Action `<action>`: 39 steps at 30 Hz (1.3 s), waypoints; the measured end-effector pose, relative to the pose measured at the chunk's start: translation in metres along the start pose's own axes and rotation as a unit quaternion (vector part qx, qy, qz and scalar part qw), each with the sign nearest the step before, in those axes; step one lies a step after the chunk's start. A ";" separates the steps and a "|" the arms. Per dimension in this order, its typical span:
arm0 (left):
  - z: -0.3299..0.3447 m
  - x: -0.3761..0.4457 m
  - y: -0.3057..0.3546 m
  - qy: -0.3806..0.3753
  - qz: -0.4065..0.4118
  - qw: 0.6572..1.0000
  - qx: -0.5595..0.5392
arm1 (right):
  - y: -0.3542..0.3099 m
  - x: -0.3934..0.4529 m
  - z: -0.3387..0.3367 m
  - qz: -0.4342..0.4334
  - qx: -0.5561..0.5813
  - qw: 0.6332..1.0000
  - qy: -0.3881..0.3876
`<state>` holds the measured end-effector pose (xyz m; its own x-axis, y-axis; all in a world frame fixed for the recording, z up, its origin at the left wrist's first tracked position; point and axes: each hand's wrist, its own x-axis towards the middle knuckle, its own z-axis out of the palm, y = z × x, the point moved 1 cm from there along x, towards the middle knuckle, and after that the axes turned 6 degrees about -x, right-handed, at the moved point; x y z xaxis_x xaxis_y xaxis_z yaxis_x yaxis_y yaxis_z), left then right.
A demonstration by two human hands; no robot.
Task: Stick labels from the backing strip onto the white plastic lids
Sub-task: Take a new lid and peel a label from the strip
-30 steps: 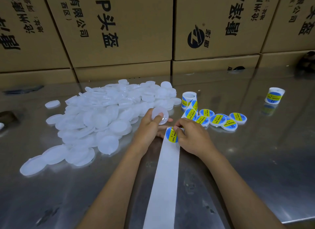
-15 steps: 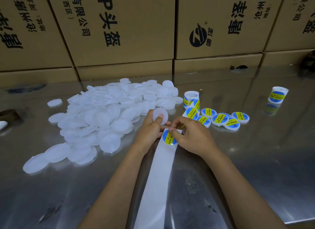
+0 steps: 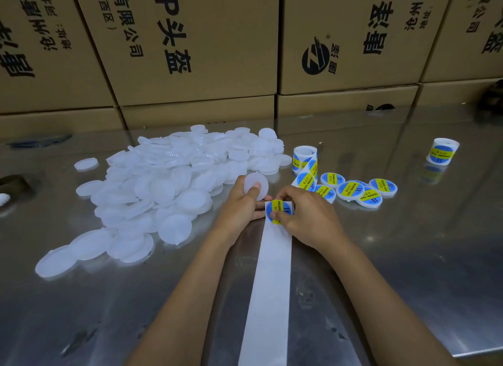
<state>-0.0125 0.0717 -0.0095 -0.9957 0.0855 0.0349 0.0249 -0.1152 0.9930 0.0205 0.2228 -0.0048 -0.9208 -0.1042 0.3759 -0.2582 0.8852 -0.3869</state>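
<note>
My left hand [image 3: 239, 205] holds one white plastic lid [image 3: 255, 185] upright between thumb and fingers, just left of the strip. My right hand [image 3: 307, 216] pinches a round blue and yellow label [image 3: 278, 211] at the top of the white backing strip [image 3: 269, 284], which runs down towards me. A big pile of bare white lids [image 3: 163, 188] lies to the left. Several labelled lids [image 3: 351, 190] sit in a cluster to the right.
A label roll [image 3: 304, 158] stands behind the hands and feeds the strip. A second roll [image 3: 442, 151] stands far right. Stacked cardboard boxes [image 3: 190, 52] wall off the back of the shiny metal table [image 3: 408, 256]. A dark object [image 3: 11, 183] lies at the left edge.
The label's edge has come further off the strip under my right fingers. My left hand keeps the lid raised in about the same place.
</note>
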 end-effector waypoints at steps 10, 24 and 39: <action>0.000 -0.001 0.001 0.015 -0.020 0.999 0.022 | -0.005 -0.001 -0.004 -0.018 0.057 0.994 0.087; -0.005 -0.007 0.014 0.010 -0.087 0.984 -0.158 | -0.013 0.004 -0.026 0.142 0.609 0.781 0.010; 0.004 -0.024 0.037 0.001 -0.065 0.977 -0.203 | -0.022 0.004 -0.017 0.164 0.525 0.835 0.033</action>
<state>0.0125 0.0696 0.0266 -0.9883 0.1230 -0.0901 -0.1392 -0.4868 0.8623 0.0275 0.2103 0.0201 -0.9832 0.1206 0.1368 -0.1410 -0.0273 -0.9896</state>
